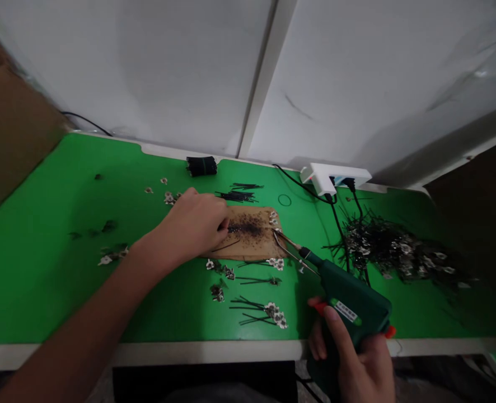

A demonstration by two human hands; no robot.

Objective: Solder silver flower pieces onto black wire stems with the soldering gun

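Observation:
My right hand grips a green soldering gun, with a finger at its red trigger. The gun's tip and its thin curved metal feed tube meet at the right edge of a scorched brown board, beside small metal terminals. My left hand rests over the board's left end, fingers pinched together. A dark strand shows at its fingertips but blends into the scorch marks, so what it holds is unclear. Below the board lie short black wires with metal terminals at their ends.
Loose black wires and a banded wire bundle lie behind the board. A white power strip with plugged cords stands at the back. A heap of wired terminals lies right. Loose terminals are scattered left on the green mat.

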